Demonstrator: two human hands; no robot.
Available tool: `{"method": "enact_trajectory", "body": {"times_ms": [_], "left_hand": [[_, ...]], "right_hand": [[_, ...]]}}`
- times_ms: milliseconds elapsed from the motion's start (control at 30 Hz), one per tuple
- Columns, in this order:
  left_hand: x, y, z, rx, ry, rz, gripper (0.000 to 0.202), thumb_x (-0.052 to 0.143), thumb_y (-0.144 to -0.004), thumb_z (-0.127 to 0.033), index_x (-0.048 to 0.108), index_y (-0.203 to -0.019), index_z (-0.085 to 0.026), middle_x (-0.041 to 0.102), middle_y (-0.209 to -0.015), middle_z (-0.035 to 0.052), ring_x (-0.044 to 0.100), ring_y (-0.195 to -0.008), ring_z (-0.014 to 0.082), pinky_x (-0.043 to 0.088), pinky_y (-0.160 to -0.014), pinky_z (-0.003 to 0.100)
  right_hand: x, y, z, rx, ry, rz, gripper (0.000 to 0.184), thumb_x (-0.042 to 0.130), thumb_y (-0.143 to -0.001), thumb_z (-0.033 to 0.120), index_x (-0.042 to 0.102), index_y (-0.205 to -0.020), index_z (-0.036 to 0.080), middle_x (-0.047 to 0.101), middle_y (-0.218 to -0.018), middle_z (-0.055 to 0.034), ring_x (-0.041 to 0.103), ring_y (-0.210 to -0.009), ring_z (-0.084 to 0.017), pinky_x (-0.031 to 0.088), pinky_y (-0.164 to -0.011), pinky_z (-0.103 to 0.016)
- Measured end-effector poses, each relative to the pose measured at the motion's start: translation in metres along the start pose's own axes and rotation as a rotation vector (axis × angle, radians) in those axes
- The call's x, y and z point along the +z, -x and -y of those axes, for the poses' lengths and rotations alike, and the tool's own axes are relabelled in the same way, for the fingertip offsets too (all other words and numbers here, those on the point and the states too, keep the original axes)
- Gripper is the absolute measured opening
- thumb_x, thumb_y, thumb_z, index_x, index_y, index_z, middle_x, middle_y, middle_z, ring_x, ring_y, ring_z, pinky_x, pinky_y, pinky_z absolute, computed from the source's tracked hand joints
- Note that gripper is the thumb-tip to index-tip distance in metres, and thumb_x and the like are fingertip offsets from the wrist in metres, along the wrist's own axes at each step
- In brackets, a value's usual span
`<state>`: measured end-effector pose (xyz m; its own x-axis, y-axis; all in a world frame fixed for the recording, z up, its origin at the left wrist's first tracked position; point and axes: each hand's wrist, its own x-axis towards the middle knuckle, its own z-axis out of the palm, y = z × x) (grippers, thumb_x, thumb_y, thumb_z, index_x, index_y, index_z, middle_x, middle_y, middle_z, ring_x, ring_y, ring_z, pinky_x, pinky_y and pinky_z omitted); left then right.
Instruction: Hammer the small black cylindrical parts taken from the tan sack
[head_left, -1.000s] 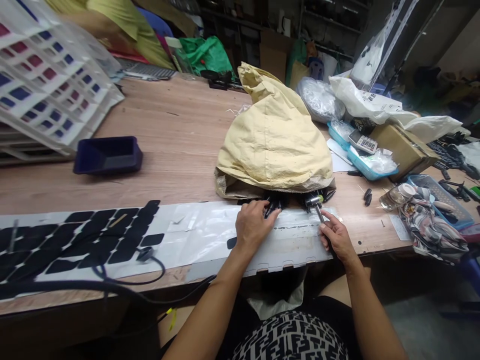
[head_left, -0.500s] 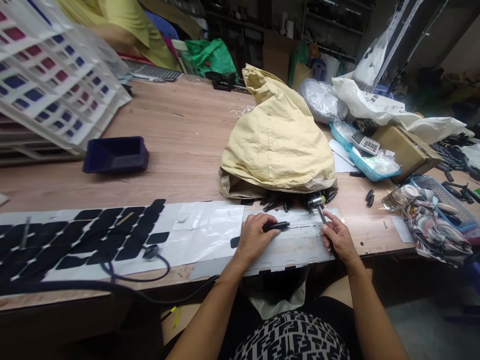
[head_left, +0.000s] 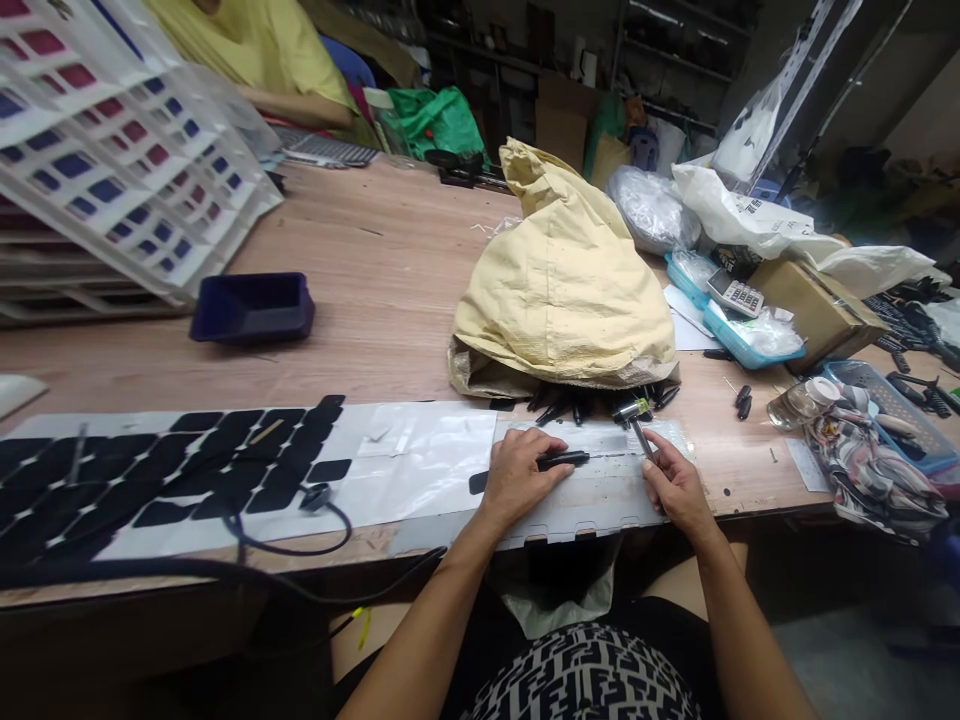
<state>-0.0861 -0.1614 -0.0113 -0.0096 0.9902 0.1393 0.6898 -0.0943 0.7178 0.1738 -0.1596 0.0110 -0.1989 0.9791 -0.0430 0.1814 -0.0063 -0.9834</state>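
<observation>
My left hand [head_left: 523, 472] is closed on a slim black handle-shaped piece [head_left: 564, 459], its fingers over the near end. The piece lies level, low over a pale grey board [head_left: 540, 520] at the table's front edge. To its right, my right hand [head_left: 673, 477] grips a small hammer [head_left: 634, 412] by its shaft. The hammer's metal head, with a yellowish end, points away from me, beside several black pieces [head_left: 577, 408] like the held one. These lie at the mouth of a yellow cloth sack [head_left: 570, 290]. The hammer head is apart from the held piece.
Left of the board, a white sheet [head_left: 427, 450] carries rows of black rounded pads [head_left: 217, 465] and a cable [head_left: 322, 545]. A purple tray [head_left: 253, 308] and a tilted white crate [head_left: 127, 150] stand behind. Blue baskets [head_left: 757, 340] and a jar [head_left: 802, 402] are right. Across the table sits a person in yellow [head_left: 300, 60].
The whole view has shifted slightly, so things sit a little further right. Both hands keep their holds, and the hammer's shaft is angled slightly differently. The person opposite has moved an arm.
</observation>
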Motion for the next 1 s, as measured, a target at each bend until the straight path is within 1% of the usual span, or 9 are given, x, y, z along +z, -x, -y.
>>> {"method": "enact_trajectory", "body": {"times_ms": [100,167,200,267,333,467,633,833,1000], "left_hand": [[0.001,0.0,0.001,-0.004,0.004,0.007,0.016,0.077,-0.077,-0.03,0.075,-0.093,-0.028,0.072,-0.097,0.0007,0.056,-0.103,0.0272,0.038,-0.092,0.042],[0.0,0.0,0.001,-0.005,0.006,0.014,0.014,0.077,-0.078,-0.03,0.076,-0.092,-0.028,0.072,-0.097,0.0006,0.055,-0.103,0.0269,0.037,-0.092,0.042],[0.0,0.0,0.001,-0.006,0.008,0.02,0.014,0.077,-0.078,-0.03,0.076,-0.092,-0.028,0.072,-0.096,0.0004,0.055,-0.103,0.0266,0.037,-0.093,0.042],[-0.001,-0.001,0.0,-0.009,0.012,0.034,0.014,0.077,-0.078,-0.03,0.076,-0.092,-0.028,0.072,-0.096,0.0001,0.055,-0.103,0.0261,0.036,-0.093,0.042],[-0.002,-0.001,-0.001,-0.015,0.015,0.046,0.014,0.078,-0.078,-0.03,0.076,-0.092,-0.029,0.072,-0.097,-0.0003,0.055,-0.103,0.0258,0.036,-0.093,0.042],[-0.002,-0.002,-0.002,-0.032,0.016,0.046,0.014,0.08,-0.076,-0.028,0.075,-0.09,-0.028,0.072,-0.096,-0.0008,0.055,-0.103,0.0256,0.036,-0.091,0.041],[-0.002,-0.004,-0.003,-0.051,0.017,0.035,0.016,0.082,-0.073,-0.029,0.074,-0.086,-0.027,0.072,-0.095,-0.0008,0.055,-0.1,0.0254,0.037,-0.089,0.041],[-0.003,-0.004,-0.006,-0.054,0.032,0.037,0.011,0.08,-0.073,-0.026,0.075,-0.082,-0.027,0.072,-0.092,-0.0014,0.054,-0.098,0.0247,0.036,-0.09,0.042],[-0.002,-0.004,-0.005,-0.052,0.038,0.023,0.014,0.082,-0.071,-0.026,0.077,-0.084,-0.029,0.074,-0.093,-0.0016,0.055,-0.099,0.0253,0.037,-0.091,0.043]], "right_hand": [[0.001,0.002,0.002,-0.065,0.135,-0.002,0.049,0.06,-0.094,0.036,0.056,-0.142,0.024,0.062,-0.076,0.0018,0.054,-0.05,-0.011,0.048,-0.044,-0.023],[0.002,0.004,0.006,-0.148,0.25,0.003,0.043,0.059,-0.095,0.033,0.061,-0.138,0.024,0.072,-0.096,-0.0046,0.068,-0.072,-0.017,0.059,-0.063,-0.031],[0.003,0.005,0.009,-0.192,0.301,0.016,0.041,0.058,-0.096,0.032,0.063,-0.136,0.024,0.073,-0.109,-0.0067,0.071,-0.087,-0.021,0.061,-0.077,-0.036],[0.007,0.008,0.015,-0.269,0.377,0.065,0.038,0.055,-0.098,0.028,0.065,-0.134,0.025,0.07,-0.127,-0.0075,0.067,-0.114,-0.026,0.054,-0.099,-0.043],[0.012,0.01,0.021,-0.336,0.433,0.128,0.039,0.053,-0.098,0.024,0.064,-0.135,0.025,0.068,-0.133,-0.0074,0.063,-0.124,-0.026,0.049,-0.108,-0.045],[0.022,0.013,0.027,-0.443,0.537,0.193,0.041,0.05,-0.099,0.018,0.062,-0.138,0.025,0.071,-0.125,-0.0083,0.068,-0.114,-0.024,0.055,-0.1,-0.04],[0.03,0.014,0.029,-0.524,0.633,0.167,0.044,0.047,-0.1,0.016,0.057,-0.142,0.026,0.073,-0.112,-0.0081,0.069,-0.1,-0.021,0.057,-0.089,-0.035],[0.03,0.016,0.03,-0.484,0.875,0.183,0.047,0.045,-0.097,0.012,0.059,-0.14,0.025,0.068,-0.089,-0.0055,0.066,-0.077,-0.018,0.055,-0.071,-0.028],[0.024,0.017,0.033,-0.494,0.762,0.136,0.045,0.045,-0.099,0.014,0.058,-0.14,0.026,0.07,-0.093,-0.0057,0.067,-0.082,-0.019,0.055,-0.076,-0.03]]}}
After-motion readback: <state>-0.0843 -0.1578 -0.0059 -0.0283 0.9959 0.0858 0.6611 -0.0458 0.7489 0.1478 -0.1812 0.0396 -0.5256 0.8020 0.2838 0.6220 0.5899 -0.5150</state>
